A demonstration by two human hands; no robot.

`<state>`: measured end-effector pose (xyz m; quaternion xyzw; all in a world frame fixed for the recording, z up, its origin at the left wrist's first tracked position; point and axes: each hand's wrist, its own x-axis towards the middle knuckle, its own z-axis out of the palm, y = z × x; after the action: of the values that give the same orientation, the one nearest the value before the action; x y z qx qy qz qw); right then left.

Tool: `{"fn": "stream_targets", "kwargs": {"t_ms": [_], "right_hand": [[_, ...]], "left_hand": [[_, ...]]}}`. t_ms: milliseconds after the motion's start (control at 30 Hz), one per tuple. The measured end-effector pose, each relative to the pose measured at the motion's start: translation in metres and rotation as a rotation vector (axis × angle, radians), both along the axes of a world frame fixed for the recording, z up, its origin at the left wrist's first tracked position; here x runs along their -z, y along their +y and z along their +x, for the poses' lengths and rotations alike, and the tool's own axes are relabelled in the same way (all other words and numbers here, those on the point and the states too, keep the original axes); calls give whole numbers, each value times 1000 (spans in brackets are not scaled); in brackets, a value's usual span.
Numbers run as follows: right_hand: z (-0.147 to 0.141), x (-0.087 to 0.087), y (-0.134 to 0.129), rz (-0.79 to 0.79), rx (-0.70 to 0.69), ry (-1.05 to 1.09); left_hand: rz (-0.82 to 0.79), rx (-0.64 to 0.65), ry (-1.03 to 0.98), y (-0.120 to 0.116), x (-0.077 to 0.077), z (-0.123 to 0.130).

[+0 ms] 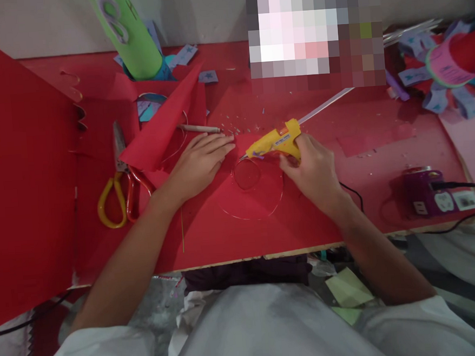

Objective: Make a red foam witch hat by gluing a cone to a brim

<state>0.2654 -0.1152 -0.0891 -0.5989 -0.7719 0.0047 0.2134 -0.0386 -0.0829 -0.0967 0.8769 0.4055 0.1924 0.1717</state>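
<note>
My right hand [312,167] is wrapped round the handle of a yellow glue gun [273,140], with a long clear glue stick [326,105] coming out of its back. The nozzle points left and touches or hovers at the top edge of a small drawn circle [247,174] on red paper [226,195]. A larger curved outline runs below that circle. My left hand [201,161] lies flat with fingers extended on the red paper, left of the nozzle. Just above its fingers is a pale pen-like stick [200,128].
Scissors [119,200] and a red paper cone [164,126] lie at left, near a red board [21,177]. A green tube [132,39] stands behind. At right are a purple power adapter [428,192] with a cable and a pink-banded paper craft [449,63].
</note>
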Motion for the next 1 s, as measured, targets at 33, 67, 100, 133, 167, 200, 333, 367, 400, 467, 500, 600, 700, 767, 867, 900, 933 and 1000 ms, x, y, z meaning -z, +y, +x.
{"fn": "stream_targets", "kwargs": {"t_ms": [33, 67, 100, 133, 167, 200, 333, 367, 400, 467, 500, 600, 700, 767, 867, 900, 933, 1000], "right_hand": [[0, 1, 0, 13, 25, 11], [0, 1, 0, 25, 47, 20], [0, 2, 1, 32, 62, 27], [0, 3, 1, 33, 69, 32], [0, 4, 1, 32, 67, 35], [0, 5, 2, 29, 57, 37], [-3, 8, 0, 5, -1, 52], [-3, 9, 0, -4, -13, 51], [-4, 8, -1, -11, -23, 46], [-4, 8, -1, -18, -37, 24], [-4, 7, -1, -18, -42, 13], [-3, 6, -1, -15, -42, -1], [-1, 5, 0, -13, -39, -2], [0, 5, 0, -18, -35, -3], [1, 3, 0, -32, -28, -2], [1, 2, 0, -35, -27, 0], [1, 1, 0, -38, -26, 1], [2, 0, -1, -47, -28, 4]], "left_hand": [[1, 4, -2, 0, 0, 0], [3, 8, -3, 0, 0, 0], [5, 11, -2, 1, 0, 0], [5, 13, 1, 1, 0, 0], [7, 12, 5, 1, 0, 0], [8, 10, 9, 1, 0, 0], [10, 3, 10, 1, 0, 0], [9, 5, 9, 1, 0, 0], [7, 6, 9, 1, 0, 0], [8, 4, 10, 1, 0, 0], [7, 4, 10, 1, 0, 0], [2, 5, 0, 1, 1, 0], [8, 8, 9, 2, 1, -1], [17, 12, 23, 2, 1, -1], [24, 6, 28, 1, 1, -1], [23, 3, 26, 1, 1, -1], [20, -1, 22, 1, 1, 0], [12, -4, 16, 1, 1, 0]]}}
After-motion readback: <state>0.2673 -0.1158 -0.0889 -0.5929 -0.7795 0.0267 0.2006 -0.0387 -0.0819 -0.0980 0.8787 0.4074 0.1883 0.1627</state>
